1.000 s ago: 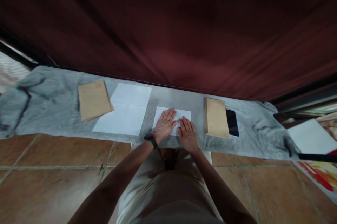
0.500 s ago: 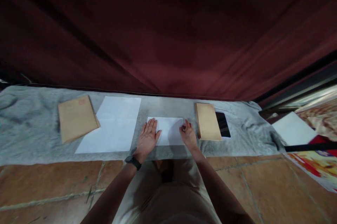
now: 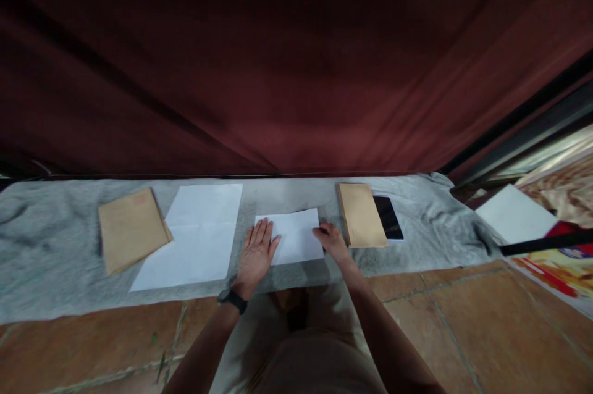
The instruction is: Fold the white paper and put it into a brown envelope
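A white sheet of paper [image 3: 295, 236], which looks folded, lies in front of me on the grey cloth. My left hand [image 3: 257, 253] rests flat on its left end, fingers stretched out and a dark watch on the wrist. At the opposite end, my right hand [image 3: 330, 238] has its fingers curled and pinches the paper's right edge, which seems slightly lifted. To the left lies a larger white sheet [image 3: 201, 233] with a faint crease across it. A stack of brown envelopes [image 3: 365, 215] sits just right of my right hand.
Another brown envelope stack [image 3: 132, 230] overlaps the large sheet's left side. A dark-screened phone or tablet [image 3: 388, 218] is partly under the right stack. The grey cloth [image 3: 435, 227] covers a narrow surface before a dark red curtain [image 3: 296, 73]. A white panel [image 3: 514, 215] stands far right.
My right hand has shifted slightly and now grips the paper's right edge, its fingers more closed. My left hand stays flat on the paper. The whole view has tilted a little.
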A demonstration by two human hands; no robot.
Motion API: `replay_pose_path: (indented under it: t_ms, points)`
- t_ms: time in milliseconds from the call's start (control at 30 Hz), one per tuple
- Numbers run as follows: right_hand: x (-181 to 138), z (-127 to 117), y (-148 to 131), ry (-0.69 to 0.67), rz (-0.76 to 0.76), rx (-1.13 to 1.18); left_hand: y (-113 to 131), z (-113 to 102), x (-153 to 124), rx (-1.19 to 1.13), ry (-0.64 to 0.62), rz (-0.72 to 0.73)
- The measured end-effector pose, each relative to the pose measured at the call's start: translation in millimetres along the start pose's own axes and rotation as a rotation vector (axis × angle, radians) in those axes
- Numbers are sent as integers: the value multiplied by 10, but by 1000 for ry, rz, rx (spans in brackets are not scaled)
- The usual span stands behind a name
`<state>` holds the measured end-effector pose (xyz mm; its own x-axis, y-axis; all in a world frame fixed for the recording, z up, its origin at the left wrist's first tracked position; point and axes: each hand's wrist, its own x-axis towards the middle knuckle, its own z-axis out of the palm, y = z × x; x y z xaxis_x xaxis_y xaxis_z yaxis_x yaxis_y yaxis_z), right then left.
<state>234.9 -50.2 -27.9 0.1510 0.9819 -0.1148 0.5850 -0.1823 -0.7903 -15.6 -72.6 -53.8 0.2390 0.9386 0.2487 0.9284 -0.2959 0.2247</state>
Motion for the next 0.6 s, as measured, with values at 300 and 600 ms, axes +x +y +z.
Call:
replay_pose_path:
  t_ms: [300, 600]
  points:
    - [-269, -340, -564, 41, 31, 656, 884, -499, -87, -449, 97, 12]
    - [-709, -821, -1318, -68, -250, 496, 1726, -1055, -48, -974, 94, -176]
